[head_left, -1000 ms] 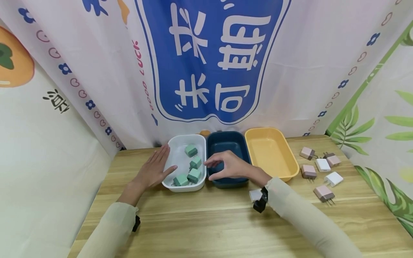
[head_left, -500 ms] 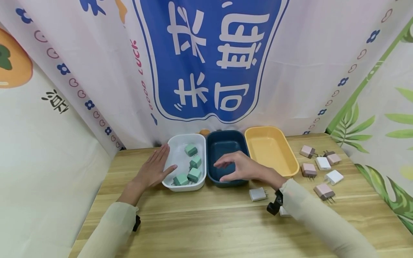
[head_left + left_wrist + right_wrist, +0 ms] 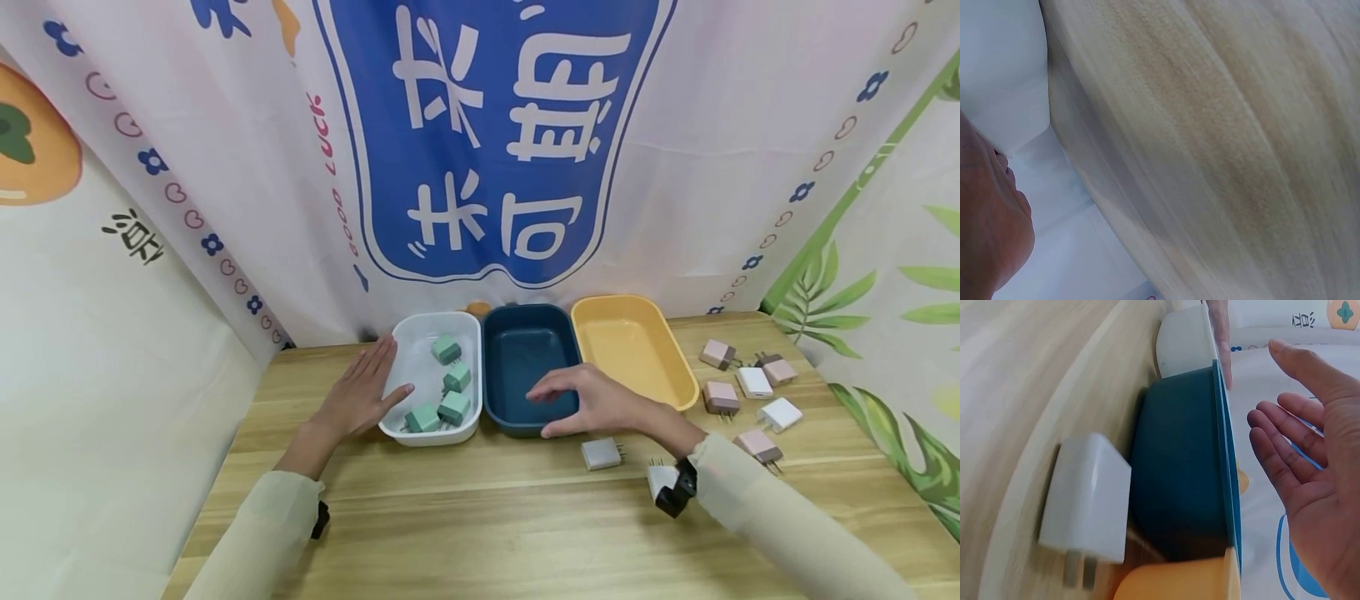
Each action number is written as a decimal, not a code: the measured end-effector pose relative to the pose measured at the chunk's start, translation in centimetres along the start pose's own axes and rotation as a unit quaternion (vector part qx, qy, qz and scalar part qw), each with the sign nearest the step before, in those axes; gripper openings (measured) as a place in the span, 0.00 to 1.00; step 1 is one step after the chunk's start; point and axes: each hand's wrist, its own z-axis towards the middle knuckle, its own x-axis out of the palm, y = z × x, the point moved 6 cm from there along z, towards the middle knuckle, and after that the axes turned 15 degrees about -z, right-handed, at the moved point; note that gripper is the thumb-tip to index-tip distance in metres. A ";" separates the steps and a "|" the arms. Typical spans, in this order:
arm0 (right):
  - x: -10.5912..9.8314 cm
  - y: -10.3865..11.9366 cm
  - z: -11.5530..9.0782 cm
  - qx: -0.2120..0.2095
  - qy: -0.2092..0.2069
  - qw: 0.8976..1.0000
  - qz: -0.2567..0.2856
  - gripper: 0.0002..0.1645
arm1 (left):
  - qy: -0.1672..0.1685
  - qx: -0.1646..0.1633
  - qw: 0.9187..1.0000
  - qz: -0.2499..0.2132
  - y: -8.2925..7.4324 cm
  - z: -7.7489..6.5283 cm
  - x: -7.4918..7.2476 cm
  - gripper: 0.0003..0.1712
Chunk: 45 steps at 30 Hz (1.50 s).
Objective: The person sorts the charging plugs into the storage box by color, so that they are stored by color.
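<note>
My left hand [image 3: 357,393] rests against the left rim of the white bin [image 3: 408,367], fingers straight and thumb over the rim. Several green plug chargers [image 3: 453,407] lie inside that bin. My right hand [image 3: 592,402] hovers over the front right corner of the navy bin [image 3: 525,367], fingers loosely bent with nothing between them. In the right wrist view the palm [image 3: 1329,487] shows bare above the navy bin's rim. Just below this hand a white plug charger [image 3: 602,454] lies on the table. Another white charger [image 3: 663,480] is partly hidden by the black wrist camera.
A yellow bin [image 3: 633,350] stands right of the navy one, the three bins side by side. Farther right, several pink-and-brown chargers [image 3: 722,397] and white chargers [image 3: 780,414] lie scattered on the wooden table [image 3: 480,525]. A printed curtain [image 3: 690,208] hangs behind the bins.
My right hand has moved right and toward me, from the white bin's right rim across the navy bin, uncovering the near white chargers. The left hand has stayed in place.
</note>
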 end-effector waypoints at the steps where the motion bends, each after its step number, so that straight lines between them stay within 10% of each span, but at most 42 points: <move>1: -0.1 0.0 -0.3 -0.002 -0.003 1.000 -0.001 0.27 | 0.000 -0.001 1.000 0.001 0.0 0.0 0.0 0.55; 45: -0.4 -0.4 -9.2 0.051 -0.025 0.993 -0.101 0.27 | -0.006 0.001 1.000 0.001 0.2 0.1 0.1 0.55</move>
